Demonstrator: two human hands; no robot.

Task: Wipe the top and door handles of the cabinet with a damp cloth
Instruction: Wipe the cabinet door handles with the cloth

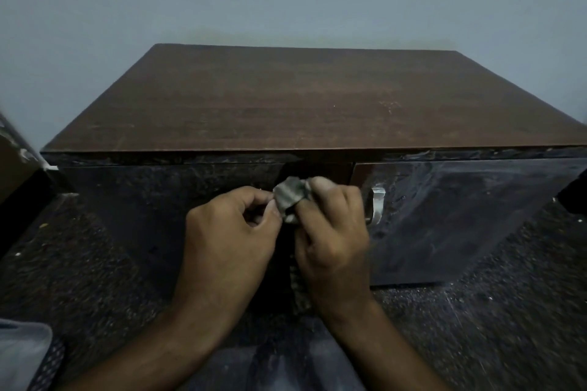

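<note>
Cloth [289, 195] pinched by right hand [330, 225], left hand [232, 232], before cabinet [286, 105].

Both hands at cabinet [286, 105] front: right hand [330, 232] grips grey cloth [290, 192], left hand [228, 232] pinches its edge; metal door handle [376, 205] just right.

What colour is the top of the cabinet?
Brown with a wood-grain pattern, seen in the head view on the cabinet top.

one cabinet [286, 98], two doors, one visible handle [376, 205], one cloth [290, 194], two hands
</note>
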